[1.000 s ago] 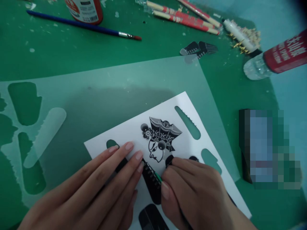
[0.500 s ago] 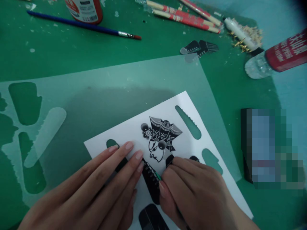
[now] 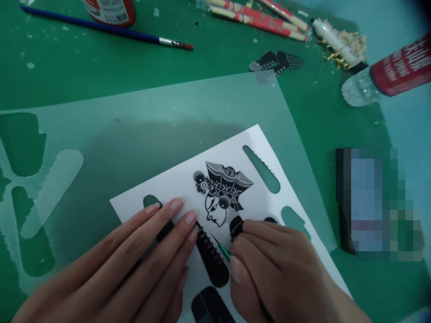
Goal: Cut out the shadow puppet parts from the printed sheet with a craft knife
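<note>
A white sheet of paper lies tilted before me, printed with black shapes and a face in an ornate headdress. Several shapes have been cut out, leaving holes. My left hand rests flat on the sheet, fingers stretched out. Closed around a thin craft knife with a green part near its point is my right hand; most of the handle is hidden in it. The knife's point is just beside the toothed edge of a long black printed strip. Another black shape shows nearer to me.
A translucent sheet with cut-outs lies beneath the paper on the green table. Around it are a blue paintbrush, a red bottle, wrapped chopsticks, black cut pieces, brass fasteners, a water bottle and a blurred-out dark object.
The knife has drawn back slightly to the right, away from the strip's toothed edge, with my right hand. My left hand stays on the paper. The view has shifted a little.
</note>
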{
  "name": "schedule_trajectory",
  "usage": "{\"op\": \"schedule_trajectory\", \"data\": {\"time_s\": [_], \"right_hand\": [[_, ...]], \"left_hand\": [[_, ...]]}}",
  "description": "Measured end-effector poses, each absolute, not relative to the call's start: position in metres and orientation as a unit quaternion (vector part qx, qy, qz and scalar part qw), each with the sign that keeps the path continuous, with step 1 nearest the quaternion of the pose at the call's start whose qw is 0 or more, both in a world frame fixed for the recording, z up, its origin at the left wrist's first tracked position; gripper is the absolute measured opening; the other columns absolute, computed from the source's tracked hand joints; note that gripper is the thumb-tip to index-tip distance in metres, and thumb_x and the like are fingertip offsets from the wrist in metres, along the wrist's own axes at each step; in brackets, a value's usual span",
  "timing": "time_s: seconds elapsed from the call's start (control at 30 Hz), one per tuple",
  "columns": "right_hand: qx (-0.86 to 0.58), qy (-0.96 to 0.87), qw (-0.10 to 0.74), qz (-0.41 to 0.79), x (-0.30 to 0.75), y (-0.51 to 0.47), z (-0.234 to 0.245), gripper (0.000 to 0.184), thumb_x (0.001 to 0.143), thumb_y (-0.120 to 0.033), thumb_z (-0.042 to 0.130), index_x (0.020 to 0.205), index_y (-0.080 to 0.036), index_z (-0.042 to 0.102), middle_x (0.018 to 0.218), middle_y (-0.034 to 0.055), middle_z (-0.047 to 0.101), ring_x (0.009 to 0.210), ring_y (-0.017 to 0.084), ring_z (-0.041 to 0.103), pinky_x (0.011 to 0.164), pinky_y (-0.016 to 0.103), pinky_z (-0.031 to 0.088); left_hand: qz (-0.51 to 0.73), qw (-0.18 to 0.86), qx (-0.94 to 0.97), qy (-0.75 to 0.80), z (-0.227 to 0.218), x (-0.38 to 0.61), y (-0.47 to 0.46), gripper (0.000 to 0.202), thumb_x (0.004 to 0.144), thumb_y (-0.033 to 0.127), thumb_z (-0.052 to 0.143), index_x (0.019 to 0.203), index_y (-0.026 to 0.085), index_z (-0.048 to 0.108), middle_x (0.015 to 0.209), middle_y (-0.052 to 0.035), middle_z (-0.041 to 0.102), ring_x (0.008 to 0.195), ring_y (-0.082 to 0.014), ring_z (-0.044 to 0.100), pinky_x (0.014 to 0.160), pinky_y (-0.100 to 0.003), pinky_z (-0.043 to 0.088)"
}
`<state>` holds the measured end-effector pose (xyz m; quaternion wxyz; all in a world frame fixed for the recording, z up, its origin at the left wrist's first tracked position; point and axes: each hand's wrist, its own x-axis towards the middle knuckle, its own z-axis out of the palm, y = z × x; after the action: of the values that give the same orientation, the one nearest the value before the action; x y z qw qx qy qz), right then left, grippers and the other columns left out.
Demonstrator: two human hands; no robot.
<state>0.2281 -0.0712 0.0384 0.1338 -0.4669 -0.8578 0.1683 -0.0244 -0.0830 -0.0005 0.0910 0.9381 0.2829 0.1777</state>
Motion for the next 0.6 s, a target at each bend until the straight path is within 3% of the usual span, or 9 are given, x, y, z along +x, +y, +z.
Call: {"op": "schedule_trajectory", "data": {"time_s": [0.2, 0.6], "right_hand": [[-0.469, -0.859, 0.118, 0.167, 0.2263, -0.0713, 0.0374, 0.035, 0.096, -0.006, 0.040, 0.067, -0.024, 0.048, 0.057, -0.0026, 0.052, 0.053, 0.014, 0.051, 0.054, 0.033, 0.031], [-0.454, -0.871, 0.116, 0.151, 0.2251, -0.0696, 0.0383, 0.041, 0.102, -0.009, 0.038, 0.065, -0.024, 0.047, 0.056, -0.0031, 0.051, 0.053, 0.014, 0.050, 0.053, 0.034, 0.032]], "left_hand": [[0.168, 0.083, 0.940, 0.285, -0.0018, -0.0262, -0.0824, 0.044, 0.101, 0.034, 0.062, 0.141, 0.015, 0.066, 0.162, -0.0100, 0.058, 0.157, -0.0366, 0.045, 0.134, -0.052, 0.040], [0.175, 0.089, 0.937, 0.289, -0.0011, -0.0236, -0.0824, 0.044, 0.100, 0.029, 0.062, 0.141, 0.011, 0.066, 0.161, -0.0123, 0.058, 0.157, -0.0361, 0.045, 0.135, -0.049, 0.038]]}}
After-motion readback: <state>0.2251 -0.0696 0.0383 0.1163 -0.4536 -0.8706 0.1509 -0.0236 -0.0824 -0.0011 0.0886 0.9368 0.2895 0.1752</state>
